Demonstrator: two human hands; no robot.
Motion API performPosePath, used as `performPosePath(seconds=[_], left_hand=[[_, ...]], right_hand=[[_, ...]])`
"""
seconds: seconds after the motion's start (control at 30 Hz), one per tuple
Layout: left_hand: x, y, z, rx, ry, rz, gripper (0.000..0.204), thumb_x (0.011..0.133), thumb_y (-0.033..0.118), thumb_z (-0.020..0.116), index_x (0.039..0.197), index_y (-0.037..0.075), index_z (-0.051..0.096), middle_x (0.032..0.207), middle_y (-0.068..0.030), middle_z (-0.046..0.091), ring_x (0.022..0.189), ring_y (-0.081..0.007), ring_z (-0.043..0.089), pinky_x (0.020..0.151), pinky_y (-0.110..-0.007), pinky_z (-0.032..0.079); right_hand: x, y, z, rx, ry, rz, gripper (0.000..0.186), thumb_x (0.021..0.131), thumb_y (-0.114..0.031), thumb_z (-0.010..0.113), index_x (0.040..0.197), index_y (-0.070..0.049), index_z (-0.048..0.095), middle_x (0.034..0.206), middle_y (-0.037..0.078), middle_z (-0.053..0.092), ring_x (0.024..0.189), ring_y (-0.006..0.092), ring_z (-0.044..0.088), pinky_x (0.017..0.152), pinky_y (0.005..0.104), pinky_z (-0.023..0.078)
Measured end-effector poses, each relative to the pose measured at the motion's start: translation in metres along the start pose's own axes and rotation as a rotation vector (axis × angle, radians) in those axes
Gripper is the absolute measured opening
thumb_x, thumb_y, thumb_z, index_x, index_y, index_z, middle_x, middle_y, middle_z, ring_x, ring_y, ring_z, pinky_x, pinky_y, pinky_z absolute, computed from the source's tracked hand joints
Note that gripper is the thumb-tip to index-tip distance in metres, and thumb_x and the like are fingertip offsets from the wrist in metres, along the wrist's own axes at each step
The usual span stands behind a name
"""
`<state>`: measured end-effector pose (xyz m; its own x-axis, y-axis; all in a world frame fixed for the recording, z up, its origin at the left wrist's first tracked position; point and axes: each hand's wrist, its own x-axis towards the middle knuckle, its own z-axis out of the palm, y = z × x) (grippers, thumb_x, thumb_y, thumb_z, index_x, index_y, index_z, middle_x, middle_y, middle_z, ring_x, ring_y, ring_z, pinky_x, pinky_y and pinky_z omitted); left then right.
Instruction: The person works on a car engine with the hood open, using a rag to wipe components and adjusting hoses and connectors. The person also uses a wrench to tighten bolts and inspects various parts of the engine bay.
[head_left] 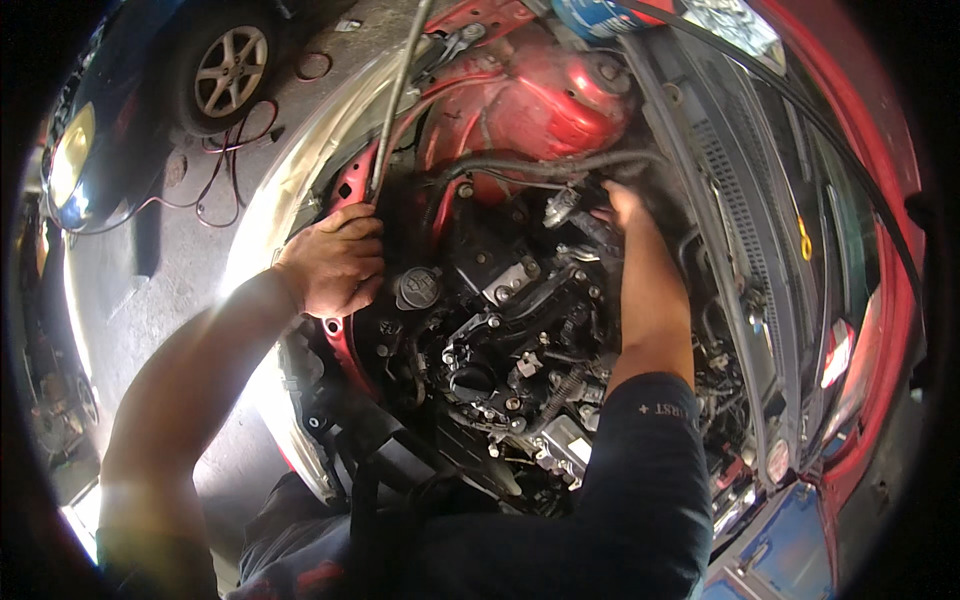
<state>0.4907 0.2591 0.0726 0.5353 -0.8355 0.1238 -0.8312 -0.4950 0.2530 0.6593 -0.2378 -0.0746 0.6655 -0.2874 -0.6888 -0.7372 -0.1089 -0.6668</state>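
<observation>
My left hand (335, 262) is closed over the red front crossbar (340, 345) of an engine bay, fingers curled down its inner side. Close by that hand, a slim metal prop rod (402, 100) rises from the bar. My right arm reaches across the engine (510, 330) to its far side. There my right hand (622, 205) is in among dark hoses and fittings beside a small metallic part (562, 207). Its fingers are mostly hidden, and what they touch cannot be made out. A round cap (417, 287) sits just right of my left hand; a black cap (472, 380) is nearer me.
A red strut tower (580, 100) stands at the far side, with a blue container (590, 15) beyond. The cowl panel (735, 180) runs along the right, with a yellow loop handle (805, 240) near it. At left are a dark car's wheel (230, 70) and a red hose (232, 150) on the floor.
</observation>
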Motion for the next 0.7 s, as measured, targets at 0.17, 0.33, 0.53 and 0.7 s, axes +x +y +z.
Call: performPosePath(seconds=[0.17,0.33,0.53,0.7], left_hand=[[0.001,0.001,0.001,0.067,-0.056,-0.016,0.021,0.079,0.030,0.064,0.082,0.010,0.070,0.090,-0.0056,0.066,0.116,-0.0281,0.055,0.115,-0.045,0.029],[0.001,0.001,0.002,0.021,-0.045,-0.014,0.023,0.077,0.030,0.064,0.084,0.009,0.071,0.092,-0.0069,0.067,0.116,-0.0300,0.055,0.115,-0.047,0.030],[0.001,0.000,0.001,0.027,-0.066,-0.017,0.023,0.076,0.029,0.065,0.084,0.009,0.072,0.092,-0.0077,0.067,0.116,-0.0305,0.055,0.115,-0.048,0.030],[0.000,0.001,0.002,0.032,-0.039,-0.013,0.022,0.076,0.029,0.066,0.082,0.008,0.072,0.090,-0.0082,0.067,0.115,-0.0311,0.056,0.114,-0.048,0.032]], right_hand=[[0.004,0.013,-0.015,0.066,0.013,-0.007,0.051,0.095,-0.028,0.065,0.138,-0.006,0.048,0.139,0.015,0.050,0.116,0.0328,0.056,0.083,0.0454,0.061],[-0.016,0.012,-0.039,-0.107,0.150,0.045,0.065,0.090,-0.028,0.072,0.143,-0.007,0.040,0.137,0.018,0.048,0.113,0.0340,0.054,0.079,0.0460,0.062],[-0.020,0.006,-0.025,-0.182,0.141,0.002,0.062,0.094,-0.028,0.067,0.144,-0.004,0.040,0.140,0.020,0.046,0.114,0.0381,0.054,0.086,0.0513,0.059],[-0.020,-0.002,-0.011,-0.258,0.081,0.017,0.055,0.098,-0.025,0.060,0.145,-0.003,0.041,0.143,0.019,0.045,0.119,0.0370,0.054,0.082,0.0476,0.062]])
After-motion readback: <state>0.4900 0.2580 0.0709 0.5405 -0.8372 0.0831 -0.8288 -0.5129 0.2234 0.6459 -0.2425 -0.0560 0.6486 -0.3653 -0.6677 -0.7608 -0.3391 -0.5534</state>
